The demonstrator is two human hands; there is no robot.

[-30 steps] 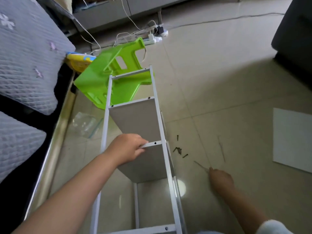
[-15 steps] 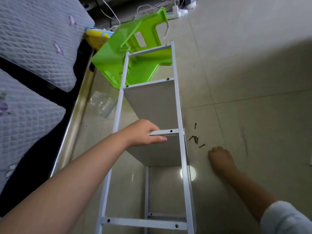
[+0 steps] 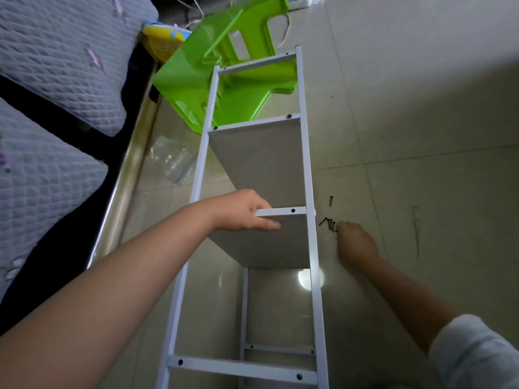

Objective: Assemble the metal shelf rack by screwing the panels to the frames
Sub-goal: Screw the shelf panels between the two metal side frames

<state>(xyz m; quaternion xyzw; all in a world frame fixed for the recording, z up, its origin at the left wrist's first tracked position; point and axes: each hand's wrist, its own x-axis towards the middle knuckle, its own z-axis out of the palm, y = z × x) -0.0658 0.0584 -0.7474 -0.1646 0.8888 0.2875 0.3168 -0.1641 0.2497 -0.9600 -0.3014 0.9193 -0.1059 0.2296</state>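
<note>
In the centre of the frame, the left hand point(image 3: 243, 211) had its fingers curled over the top edge of the flat grey rectangular shelf panel point(image 3: 269, 242), thumb underneath against the panel's face, clamping it up to the crossbar of the white-painted metal ladder-shaped frame point(image 3: 306, 169). That grip looked meant to keep the panel's edge lined up with the screw hole point(image 3: 293, 210) visible just right of the fingertips, so a screw could go in without the panel slipping.

To the right, low on the pale glossy tiled floor point(image 3: 421, 108), the right hand point(image 3: 356, 242) lay knuckles up with its fingertips at the small heap of short dark screws point(image 3: 329, 224). Whether the fingers were apart or already pinched on a screw could not be told, since the back of the hand hid them. One screw point(image 3: 331, 201) lay apart, slightly above the heap.

Further up the frame, a second grey panel point(image 3: 261, 161) sat between the rails with dark screw heads at both upper corners, apparently already fixed. At the lower edge, bare crossbars with open holes suggested more panels were to come.

Beyond the frame's top end lay a bright green plastic stool point(image 3: 202, 80) on its side. A thin screwdriver point(image 3: 416, 228) rested at right, a crumpled clear plastic bag point(image 3: 171, 161) at left, and grey quilted bedding point(image 3: 56, 66) filled the upper left.
</note>
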